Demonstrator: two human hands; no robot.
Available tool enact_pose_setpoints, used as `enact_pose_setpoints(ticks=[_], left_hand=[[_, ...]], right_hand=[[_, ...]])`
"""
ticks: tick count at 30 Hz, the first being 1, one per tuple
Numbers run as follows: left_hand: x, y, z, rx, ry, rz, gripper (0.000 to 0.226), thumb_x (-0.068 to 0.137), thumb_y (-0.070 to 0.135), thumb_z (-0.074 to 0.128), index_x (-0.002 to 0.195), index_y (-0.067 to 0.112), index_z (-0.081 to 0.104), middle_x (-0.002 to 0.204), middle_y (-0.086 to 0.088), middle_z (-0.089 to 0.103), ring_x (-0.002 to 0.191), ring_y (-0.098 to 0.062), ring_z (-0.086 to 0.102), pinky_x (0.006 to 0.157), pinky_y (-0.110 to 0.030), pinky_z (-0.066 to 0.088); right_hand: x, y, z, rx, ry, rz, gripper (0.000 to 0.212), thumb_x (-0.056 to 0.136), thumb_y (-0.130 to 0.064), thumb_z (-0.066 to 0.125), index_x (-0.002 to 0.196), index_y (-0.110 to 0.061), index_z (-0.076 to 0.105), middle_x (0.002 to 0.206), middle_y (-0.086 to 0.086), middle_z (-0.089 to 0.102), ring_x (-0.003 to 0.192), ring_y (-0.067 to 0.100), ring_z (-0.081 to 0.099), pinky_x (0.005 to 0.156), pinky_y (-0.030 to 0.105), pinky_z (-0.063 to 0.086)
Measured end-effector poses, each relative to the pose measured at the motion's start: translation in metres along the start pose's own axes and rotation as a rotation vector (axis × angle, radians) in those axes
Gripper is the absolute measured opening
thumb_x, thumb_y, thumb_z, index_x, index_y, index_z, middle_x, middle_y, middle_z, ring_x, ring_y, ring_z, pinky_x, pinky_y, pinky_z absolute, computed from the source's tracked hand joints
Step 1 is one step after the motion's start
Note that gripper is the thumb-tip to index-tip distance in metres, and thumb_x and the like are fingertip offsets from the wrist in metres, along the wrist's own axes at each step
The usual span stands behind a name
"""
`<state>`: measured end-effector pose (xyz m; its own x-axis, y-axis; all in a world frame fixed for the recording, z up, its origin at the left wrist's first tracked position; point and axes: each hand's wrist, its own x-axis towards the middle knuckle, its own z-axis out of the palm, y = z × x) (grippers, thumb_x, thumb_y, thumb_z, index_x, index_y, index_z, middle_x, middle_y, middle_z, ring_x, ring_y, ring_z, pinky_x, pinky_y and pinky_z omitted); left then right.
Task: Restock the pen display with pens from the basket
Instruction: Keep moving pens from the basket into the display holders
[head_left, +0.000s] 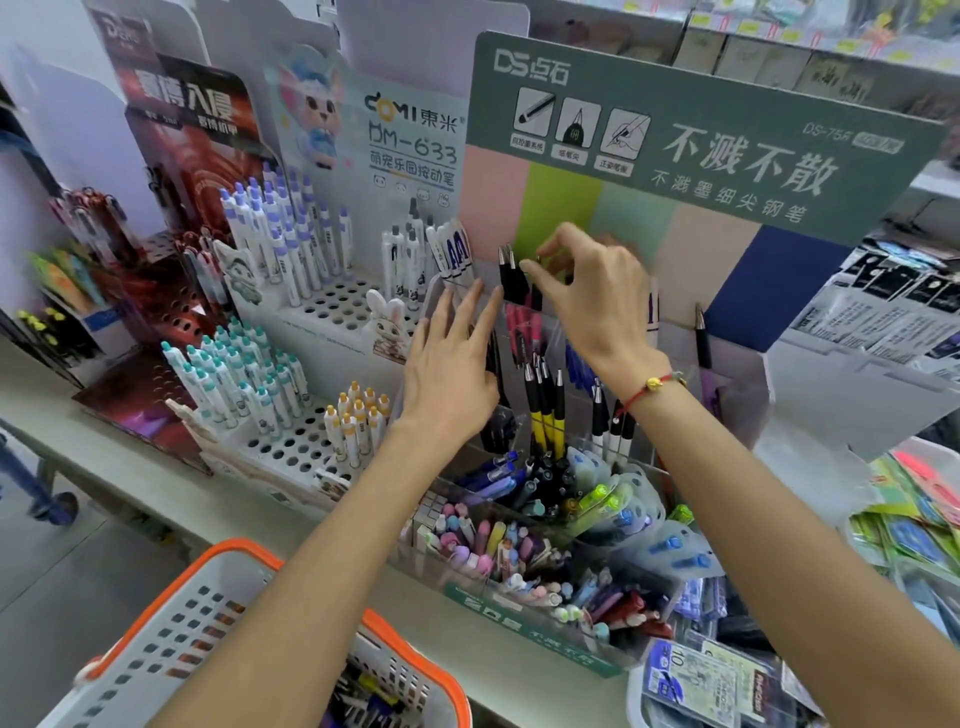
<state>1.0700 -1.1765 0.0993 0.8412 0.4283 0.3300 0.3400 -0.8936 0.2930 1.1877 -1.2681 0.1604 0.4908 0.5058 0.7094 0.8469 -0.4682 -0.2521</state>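
Note:
The green-headed pen display (727, 130) stands at the centre with clear tiered compartments. My right hand (592, 291) reaches into its top tier and pinches the tip of a black pen (535, 262) among a few black pens (511, 275) standing there. My left hand (457, 358) lies flat with straight fingers against the clear front of the upper left compartment, holding nothing I can see. The white basket with an orange rim (228, 639) sits at the bottom left, with pens (363, 696) inside it.
White pen racks (291, 249) with peg holes stand to the left on the shelf (104, 441). Lower clear bins (519, 561) in front hold several mixed pens. Packaged goods (904, 525) lie at the right. A red poster display (192, 135) is at the far left.

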Motion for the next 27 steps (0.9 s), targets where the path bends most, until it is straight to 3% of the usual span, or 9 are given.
enact_pose_setpoints(ticks=[5,9,11,13,15,17,21,27], left_hand=[[0.000,-0.005,-0.004,-0.032,0.043,0.032,0.082,0.086,0.010,0.054,0.156,0.021,0.013,0.164,-0.002,0.009,0.151,-0.025,0.002,0.121,-0.039,0.005],[-0.018,-0.004,-0.020,-0.170,0.164,-0.059,0.062,0.093,0.012,0.053,0.151,0.018,0.030,0.158,0.000,0.028,0.147,-0.018,0.018,0.120,-0.034,0.011],[-0.038,-0.008,-0.030,-0.267,0.193,-0.154,0.048,0.097,0.017,0.051,0.144,0.019,0.042,0.149,0.003,0.042,0.138,-0.014,0.034,0.115,-0.032,0.025],[-0.064,-0.018,-0.034,-0.342,0.196,-0.271,0.035,0.098,0.023,0.051,0.133,0.024,0.053,0.132,0.004,0.059,0.119,-0.016,0.054,0.100,-0.035,0.045],[-0.095,-0.034,-0.031,-0.370,0.168,-0.394,0.024,0.096,0.027,0.053,0.118,0.029,0.061,0.109,0.003,0.069,0.099,-0.021,0.064,0.082,-0.035,0.049],[-0.130,-0.052,-0.025,-0.403,0.097,-0.487,0.018,0.095,0.030,0.054,0.109,0.032,0.064,0.098,0.002,0.071,0.091,-0.023,0.067,0.077,-0.035,0.051],[-0.213,-0.086,-0.014,-0.365,-0.052,-0.669,0.018,0.099,0.033,0.051,0.113,0.034,0.063,0.098,0.005,0.071,0.089,-0.017,0.066,0.066,-0.031,0.047],[-0.318,-0.118,0.011,-0.343,-0.118,-0.945,0.020,0.099,0.030,0.051,0.113,0.033,0.065,0.105,0.009,0.070,0.098,-0.014,0.066,0.074,-0.031,0.052]], right_hand=[[-0.010,0.002,-0.001,-0.040,0.018,-0.033,0.029,0.095,-0.038,0.055,0.107,-0.017,0.072,0.100,0.006,0.071,0.103,0.030,0.054,0.080,0.037,0.042],[-0.028,-0.009,-0.014,0.054,0.088,0.003,0.024,0.093,-0.029,0.059,0.111,-0.017,0.068,0.099,0.002,0.065,0.091,0.017,0.050,0.075,0.026,0.036],[-0.048,-0.027,-0.020,0.159,0.051,0.025,0.017,0.093,-0.026,0.060,0.105,-0.017,0.068,0.091,-0.003,0.066,0.082,0.012,0.051,0.071,0.024,0.039],[-0.075,-0.046,-0.020,0.284,-0.064,0.049,0.013,0.094,-0.024,0.061,0.099,-0.016,0.069,0.084,-0.006,0.066,0.073,0.009,0.056,0.064,0.023,0.045],[-0.104,-0.066,-0.011,0.371,-0.206,0.069,0.011,0.093,-0.024,0.062,0.095,-0.017,0.070,0.077,-0.009,0.067,0.068,0.007,0.060,0.062,0.028,0.051],[-0.134,-0.082,0.002,0.395,-0.346,0.073,0.009,0.091,-0.025,0.063,0.093,-0.019,0.070,0.073,-0.009,0.066,0.067,0.008,0.061,0.063,0.033,0.053],[-0.199,-0.115,0.037,0.377,-0.659,0.015,0.010,0.089,-0.023,0.064,0.096,-0.020,0.070,0.083,-0.007,0.070,0.078,0.015,0.065,0.068,0.035,0.052],[-0.281,-0.153,0.078,0.365,-1.118,-0.043,0.016,0.094,-0.022,0.055,0.098,-0.016,0.069,0.091,-0.002,0.071,0.083,0.017,0.065,0.070,0.036,0.052]])
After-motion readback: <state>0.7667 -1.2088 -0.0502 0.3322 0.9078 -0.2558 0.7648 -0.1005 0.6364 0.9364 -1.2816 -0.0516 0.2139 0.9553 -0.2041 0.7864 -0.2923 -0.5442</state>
